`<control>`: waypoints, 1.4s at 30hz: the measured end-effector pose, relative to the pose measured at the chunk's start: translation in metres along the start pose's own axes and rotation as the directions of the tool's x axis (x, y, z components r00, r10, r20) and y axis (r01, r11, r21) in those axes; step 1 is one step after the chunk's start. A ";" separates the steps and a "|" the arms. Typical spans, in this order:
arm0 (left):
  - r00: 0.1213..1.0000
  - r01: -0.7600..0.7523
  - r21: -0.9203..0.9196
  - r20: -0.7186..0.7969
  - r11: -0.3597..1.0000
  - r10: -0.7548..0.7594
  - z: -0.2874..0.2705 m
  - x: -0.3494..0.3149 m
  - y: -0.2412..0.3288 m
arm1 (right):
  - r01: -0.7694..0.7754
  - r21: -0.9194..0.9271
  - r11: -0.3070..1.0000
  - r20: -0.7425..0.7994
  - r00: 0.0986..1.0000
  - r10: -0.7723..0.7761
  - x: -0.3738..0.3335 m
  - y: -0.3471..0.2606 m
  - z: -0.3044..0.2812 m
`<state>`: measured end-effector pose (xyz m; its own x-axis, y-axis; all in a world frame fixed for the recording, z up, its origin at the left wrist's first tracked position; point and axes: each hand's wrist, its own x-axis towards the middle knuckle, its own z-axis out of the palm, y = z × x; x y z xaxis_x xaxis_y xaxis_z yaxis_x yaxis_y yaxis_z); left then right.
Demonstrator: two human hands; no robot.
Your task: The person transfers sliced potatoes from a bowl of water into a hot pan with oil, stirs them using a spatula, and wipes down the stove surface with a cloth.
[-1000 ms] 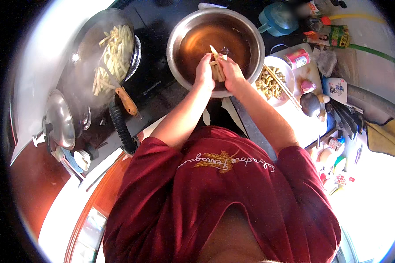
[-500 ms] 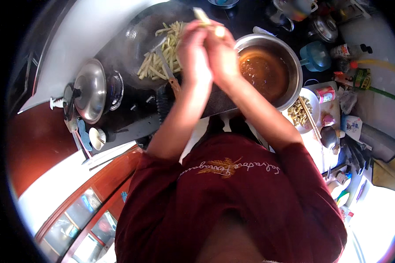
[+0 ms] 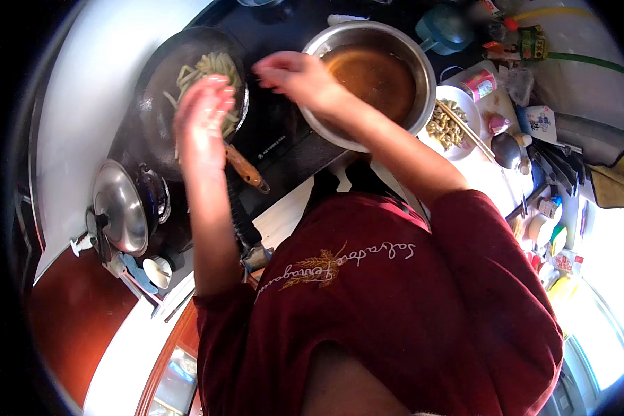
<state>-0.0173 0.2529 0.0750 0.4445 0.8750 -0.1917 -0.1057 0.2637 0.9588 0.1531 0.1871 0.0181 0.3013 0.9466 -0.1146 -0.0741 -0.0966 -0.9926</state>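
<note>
My left hand (image 3: 204, 121) is over the near side of the dark wok (image 3: 156, 90), blurred, with its fingers stretched out and nothing seen in it. Pale green vegetable strips (image 3: 215, 66) lie heaped in the wok, partly hidden behind that hand. The wooden handle (image 3: 246, 170) of a spatula juts over the wok's near right edge. Between the wok and a steel basin of brownish liquid (image 3: 378, 87) is my right hand (image 3: 291, 75). It is also smeared, its fingers loosely extended toward the wok and no object visible in them.
Right of the basin stands a white bowl (image 3: 470, 111) of chopped food with chopsticks (image 3: 464, 128) across it. A blue lidded container (image 3: 445, 31) is behind them. A steel lid (image 3: 121, 208) stands left of the wok, near a white cup (image 3: 157, 272).
My hands were together with pale strips between them; now they are apart and seem empty. The left is over the wok, the right beside the basin. The whole view has shifted.
</note>
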 end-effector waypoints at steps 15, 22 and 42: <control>0.957 -0.220 0.611 0.286 0.760 0.047 0.128 -0.020 -0.107 | 0.155 -0.888 0.434 -0.036 0.916 -0.400 -0.097 0.058 -0.144; 0.980 0.132 0.339 -0.183 0.932 -0.073 0.090 -0.040 -0.145 | -0.192 -0.672 0.715 -0.476 0.852 -0.219 -0.098 0.054 -0.186; 0.986 0.169 0.235 -0.032 0.957 -0.166 0.094 -0.075 -0.080 | -0.334 -0.455 0.825 -0.743 0.653 -0.145 -0.145 0.026 -0.203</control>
<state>0.0418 0.1280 0.0321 0.4275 0.8313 -0.3552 0.1833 0.3051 0.9345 0.3001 -0.0148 0.0005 0.9140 0.4040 0.0386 0.2707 -0.5362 -0.7995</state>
